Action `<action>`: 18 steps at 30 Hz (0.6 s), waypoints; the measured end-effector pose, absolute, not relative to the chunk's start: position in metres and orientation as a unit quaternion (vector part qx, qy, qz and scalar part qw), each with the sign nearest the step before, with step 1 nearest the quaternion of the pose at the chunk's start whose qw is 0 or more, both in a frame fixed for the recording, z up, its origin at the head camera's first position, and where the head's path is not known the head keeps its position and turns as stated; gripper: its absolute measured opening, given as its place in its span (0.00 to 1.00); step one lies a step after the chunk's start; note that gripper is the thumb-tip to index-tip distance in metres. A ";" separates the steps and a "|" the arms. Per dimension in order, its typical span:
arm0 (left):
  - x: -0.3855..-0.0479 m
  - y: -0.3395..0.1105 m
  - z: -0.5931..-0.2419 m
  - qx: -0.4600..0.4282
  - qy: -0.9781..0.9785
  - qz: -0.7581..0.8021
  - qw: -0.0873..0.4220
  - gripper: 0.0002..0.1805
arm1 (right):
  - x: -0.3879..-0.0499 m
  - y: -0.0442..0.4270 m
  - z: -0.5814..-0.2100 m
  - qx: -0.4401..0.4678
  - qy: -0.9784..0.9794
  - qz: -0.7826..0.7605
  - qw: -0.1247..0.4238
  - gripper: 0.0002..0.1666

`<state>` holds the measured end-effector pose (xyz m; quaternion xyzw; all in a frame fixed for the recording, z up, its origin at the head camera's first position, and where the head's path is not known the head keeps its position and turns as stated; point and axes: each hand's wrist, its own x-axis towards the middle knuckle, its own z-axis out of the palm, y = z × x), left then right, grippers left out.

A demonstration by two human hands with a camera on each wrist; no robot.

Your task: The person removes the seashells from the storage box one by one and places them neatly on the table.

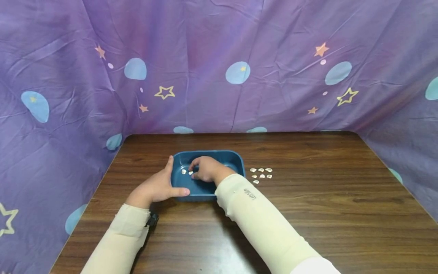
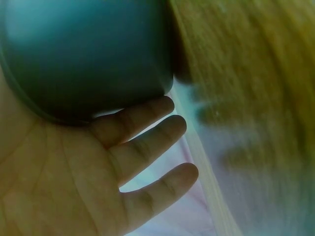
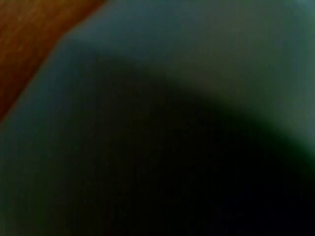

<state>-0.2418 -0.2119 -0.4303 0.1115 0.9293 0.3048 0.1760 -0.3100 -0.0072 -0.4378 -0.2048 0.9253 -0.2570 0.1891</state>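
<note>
A blue rectangular basin (image 1: 208,195) stands on the table. My left hand (image 1: 157,186) rests against its near left corner, the thumb along the front rim and the fingers along the left wall. In the left wrist view, these fingers (image 2: 147,150) look nearly straight beside the dark basin wall. My right hand (image 1: 207,169) reaches into the basin, thumb and forefinger closed about a small white shell (image 1: 190,172). Just left of it lies another small shell (image 1: 184,171) on the basin floor. The right wrist view is too dark and blurred to show the fingers.
Right of the basin, several small shells (image 1: 261,170) lie in short rows on the brown wooden table (image 1: 325,190). A purple cloth (image 1: 205,102) with stars hangs behind the table and along both sides.
</note>
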 end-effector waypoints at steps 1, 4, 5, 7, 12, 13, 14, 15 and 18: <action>-0.242 -0.212 -0.430 0.112 0.930 0.304 0.175 0.78 | -0.310 -0.007 -0.438 -0.203 0.926 -0.259 0.186 0.11; -0.242 -0.212 -0.430 0.110 0.931 0.303 0.172 0.78 | -0.310 -0.007 -0.438 -0.201 0.928 -0.258 0.180 0.06; -0.242 -0.212 -0.429 0.111 0.931 0.303 0.172 0.78 | -0.310 -0.007 -0.438 -0.202 0.929 -0.255 0.179 0.05; -0.242 -0.211 -0.429 0.111 0.931 0.304 0.172 0.78 | -0.310 -0.006 -0.438 -0.204 0.930 -0.250 0.176 0.04; -0.242 -0.211 -0.430 0.109 0.931 0.304 0.172 0.78 | -0.309 -0.005 -0.438 -0.208 0.932 -0.242 0.173 0.05; -0.242 -0.211 -0.430 0.109 0.931 0.303 0.171 0.78 | -0.309 -0.005 -0.438 -0.207 0.932 -0.243 0.172 0.06; -0.242 -0.211 -0.430 0.108 0.931 0.303 0.171 0.78 | -0.309 -0.005 -0.437 -0.206 0.932 -0.245 0.172 0.07; -0.242 -0.211 -0.430 0.108 0.932 0.302 0.170 0.78 | -0.309 -0.005 -0.437 -0.204 0.931 -0.248 0.173 0.07; -0.242 -0.211 -0.431 0.108 0.932 0.302 0.167 0.78 | -0.309 -0.005 -0.437 -0.200 0.930 -0.255 0.172 0.08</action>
